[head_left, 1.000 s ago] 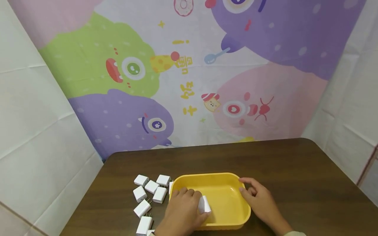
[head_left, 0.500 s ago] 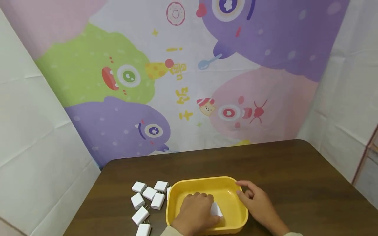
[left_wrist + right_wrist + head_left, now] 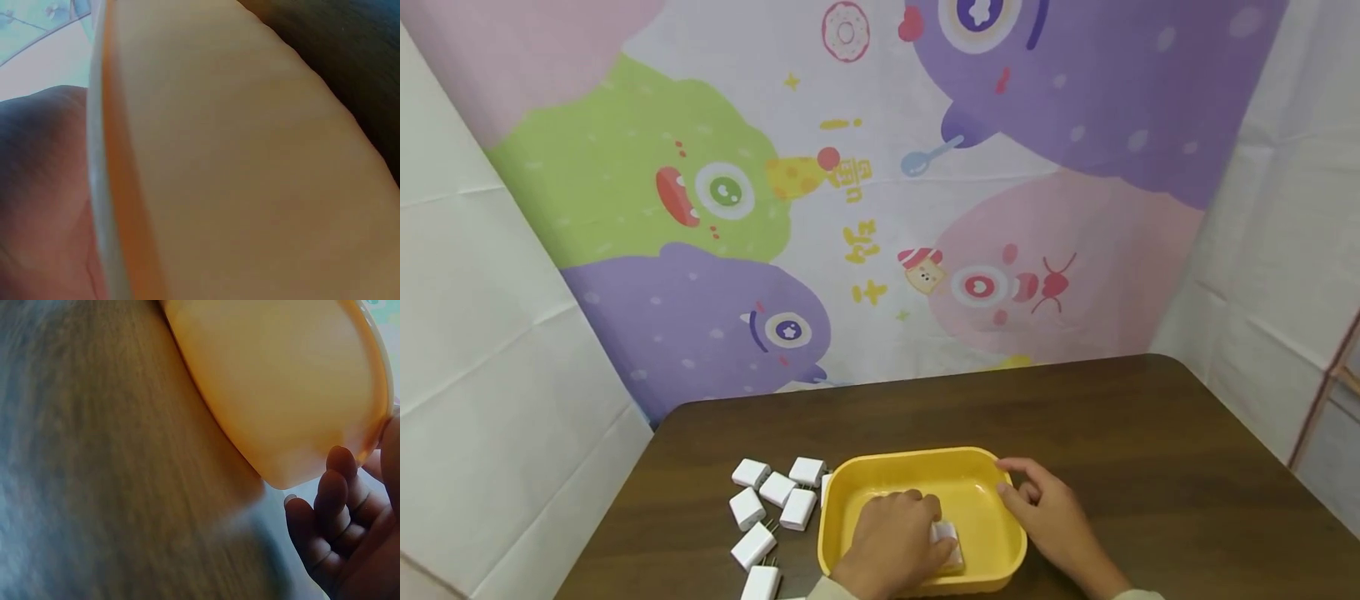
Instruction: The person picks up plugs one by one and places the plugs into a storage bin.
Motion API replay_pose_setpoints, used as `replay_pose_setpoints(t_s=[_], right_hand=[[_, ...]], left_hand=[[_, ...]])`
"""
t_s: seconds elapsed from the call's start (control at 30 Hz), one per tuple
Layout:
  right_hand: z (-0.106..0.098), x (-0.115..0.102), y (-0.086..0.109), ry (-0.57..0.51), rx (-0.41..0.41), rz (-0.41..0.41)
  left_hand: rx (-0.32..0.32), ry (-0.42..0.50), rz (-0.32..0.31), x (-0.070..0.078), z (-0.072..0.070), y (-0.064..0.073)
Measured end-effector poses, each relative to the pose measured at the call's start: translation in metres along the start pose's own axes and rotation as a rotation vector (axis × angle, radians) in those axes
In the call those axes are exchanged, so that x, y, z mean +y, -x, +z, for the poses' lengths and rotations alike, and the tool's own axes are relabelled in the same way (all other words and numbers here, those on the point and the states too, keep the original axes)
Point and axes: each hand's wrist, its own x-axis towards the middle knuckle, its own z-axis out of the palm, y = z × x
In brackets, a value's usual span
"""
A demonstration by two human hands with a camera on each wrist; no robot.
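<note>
A yellow tray [image 3: 992, 533] stands on the dark wooden table in the head view. My left hand [image 3: 895, 537] reaches down inside it and holds a white charger plug [image 3: 953, 557] near the tray floor, between thumb and fingers. Part of that plug is hidden by the hand. At the tray's right end, my right hand [image 3: 1052, 517] grips the rim with thumb and index finger; the right wrist view shows its other fingers [image 3: 331, 494] curled by the outer wall. In the left wrist view the tray wall [image 3: 250, 156] covers most of the left hand's work.
Left of the tray, several white charger plugs [image 3: 754, 546] lie loose on the table [image 3: 1075, 408], some with prongs showing. One plug [image 3: 825, 487] is partly hidden behind the tray's left end. A cartoon-printed cloth [image 3: 865, 250] hangs behind the table.
My left hand has moved rightward and down into the tray with the charger plug, which now sits lower. The right hand stays at the rim. The head view has shifted slightly.
</note>
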Motion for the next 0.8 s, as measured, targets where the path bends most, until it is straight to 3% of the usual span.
replay_pose_setpoints(t_s=[0.17, 0.33, 0.53, 0.8], right_hand=[[0.002, 0.002, 0.005, -0.004, 0.006, 0.013], [0.004, 0.004, 0.01, -0.008, -0.004, 0.034], [0.004, 0.005, 0.011, -0.016, -0.021, 0.035], [-0.003, 0.0, -0.001, 0.003, -0.042, -0.012]], left_hand=[[0.074, 0.039, -0.029, -0.004, -0.005, 0.013], [0.183, 0.107, -0.094, -0.017, -0.017, 0.036], [0.327, 0.05, -0.213, -0.045, -0.031, 0.067], [0.323, 0.017, -0.322, -0.066, -0.035, 0.092]])
